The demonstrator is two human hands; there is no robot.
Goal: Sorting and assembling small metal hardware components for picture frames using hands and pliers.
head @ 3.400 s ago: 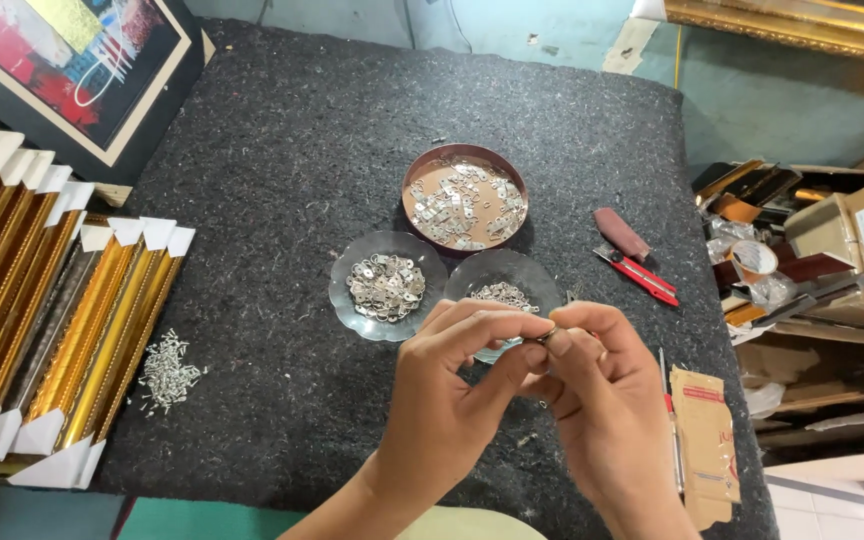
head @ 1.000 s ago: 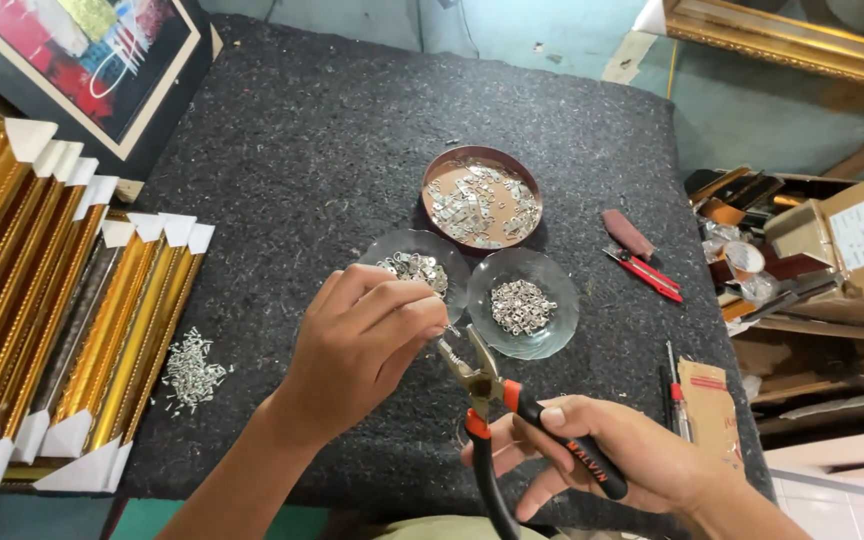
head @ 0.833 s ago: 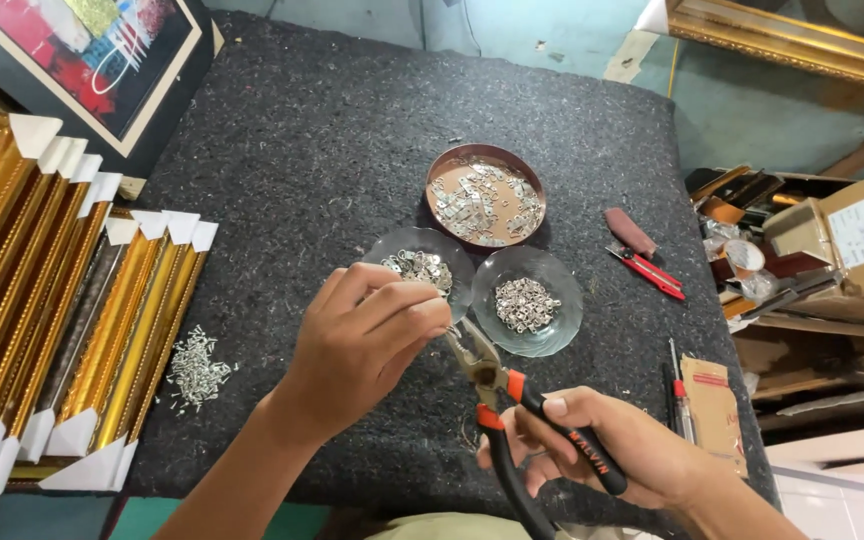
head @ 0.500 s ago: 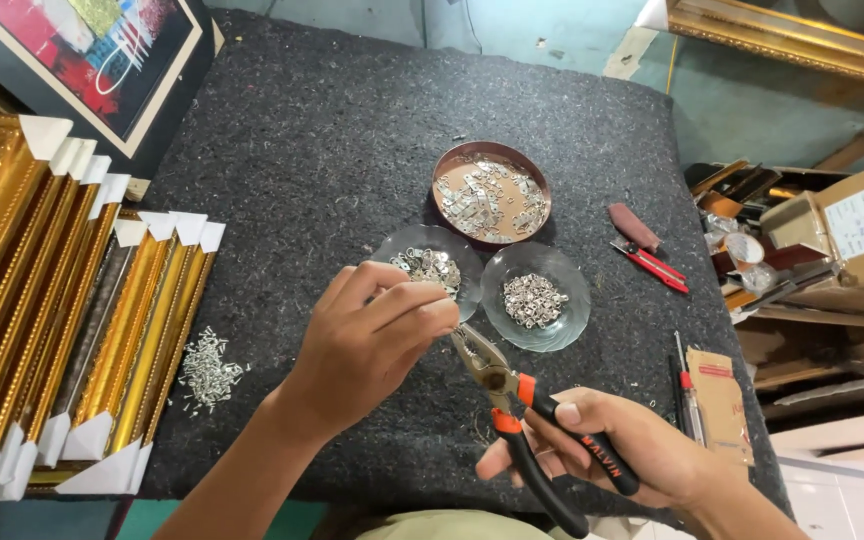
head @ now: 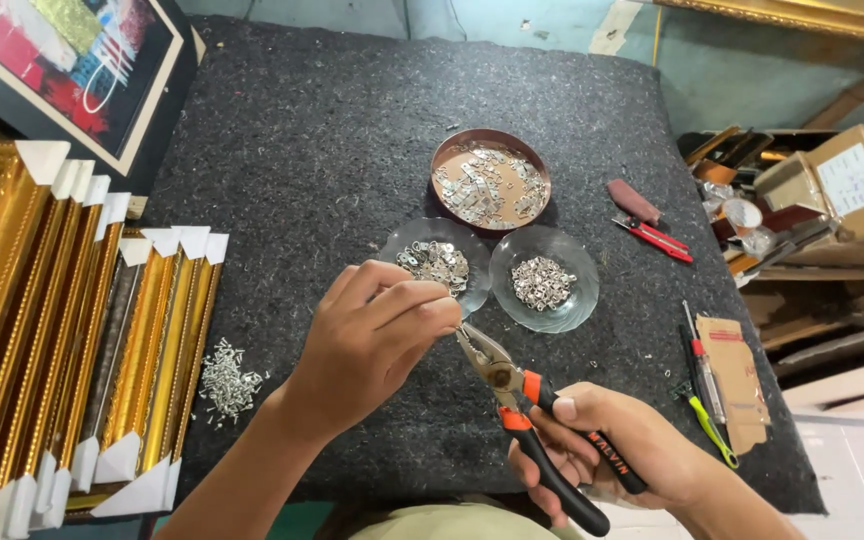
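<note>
On the left, gold picture frames lean beside a small pile of screws on the dark felt counter. Your left hand has its fingers pressed together, pinching something too small to see at the plier tip. Hold it steady just near of the glass dish of metal hangers. Your right hand wraps the pliers, fingers closed on the orange-and-black handles; squeeze gently and keep the nose square.

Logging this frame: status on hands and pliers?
Left hand pinches a small part, too small to identify, at the plier tips. Right hand grips orange-and-black-handled pliers. Two clear glass bowls of small metal pieces just beyond.
</note>
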